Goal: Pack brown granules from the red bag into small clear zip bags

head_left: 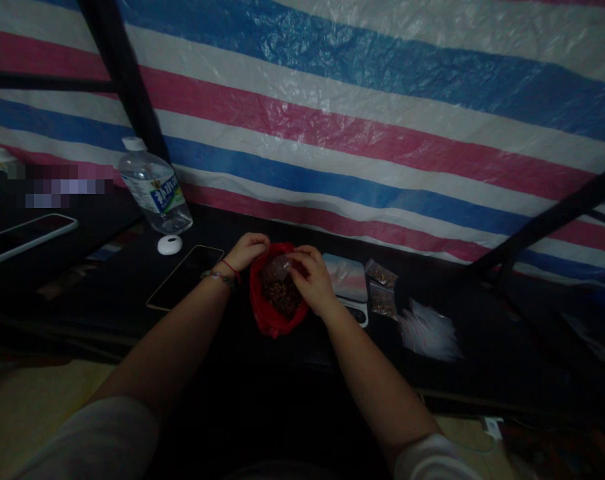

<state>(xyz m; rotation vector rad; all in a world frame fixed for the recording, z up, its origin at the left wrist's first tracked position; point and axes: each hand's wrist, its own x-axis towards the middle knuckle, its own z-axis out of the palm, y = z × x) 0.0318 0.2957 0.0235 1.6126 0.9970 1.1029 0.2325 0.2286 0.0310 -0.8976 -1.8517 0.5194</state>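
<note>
A red plastic bag stands with its mouth spread on the black table, holding many small brown pieces that look like seeds or grains. My left hand is closed on the bag's upper left rim. Over the right side of the mouth, my right hand pinches a clear plastic piece above the brown contents; whether it is a cup or a small bag I cannot tell. Just right of that hand lies a small white scale, partly covered by my wrist.
Two filled zip bags and a pile of clear zip bags lie right of the scale. To the left are a phone, a white earbud case, a large bottle and another phone. Striped sheeting hangs behind.
</note>
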